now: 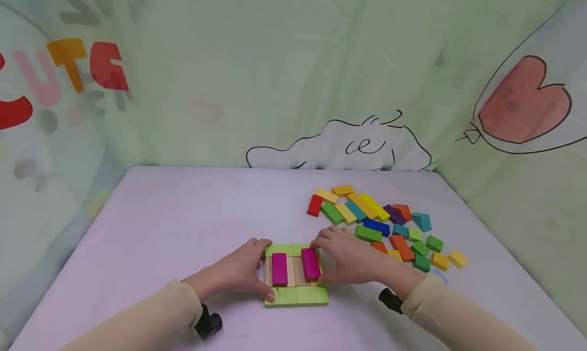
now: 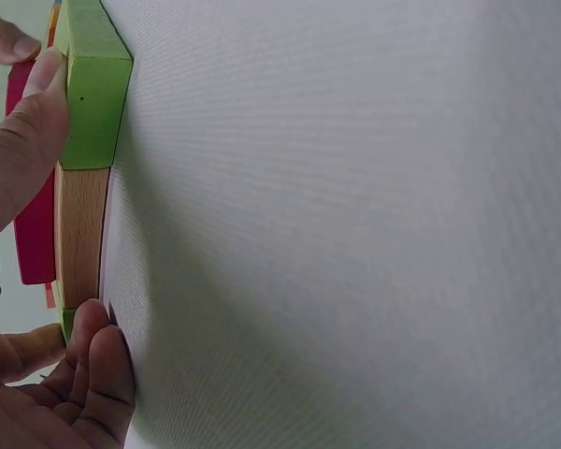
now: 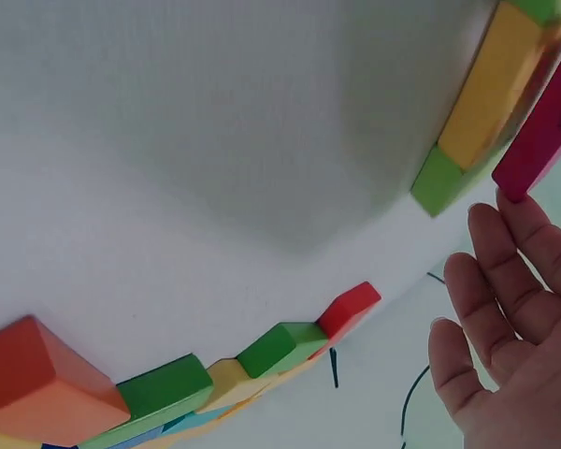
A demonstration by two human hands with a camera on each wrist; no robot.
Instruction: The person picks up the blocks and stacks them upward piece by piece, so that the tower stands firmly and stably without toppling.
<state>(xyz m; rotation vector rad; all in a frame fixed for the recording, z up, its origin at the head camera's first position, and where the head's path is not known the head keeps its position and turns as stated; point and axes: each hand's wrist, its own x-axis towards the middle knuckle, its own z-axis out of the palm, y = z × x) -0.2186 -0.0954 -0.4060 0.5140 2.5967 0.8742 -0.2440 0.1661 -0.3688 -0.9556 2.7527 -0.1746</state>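
Observation:
A low rectangular block structure has light green blocks along its near and far sides, with plain wooden blocks between them. An orange-yellow block forms its right side. One magenta block lies on top at the left. My left hand holds the structure's left end, thumb on the near green block and fingers at the far corner. With thumb and fingertips at its ends, my right hand pinches a second magenta block, tilted over the structure's right part.
Several loose coloured blocks lie spread to the right and behind the structure, some close beyond my right forearm. A red block sits at that group's left end. Printed curtains surround the pale table.

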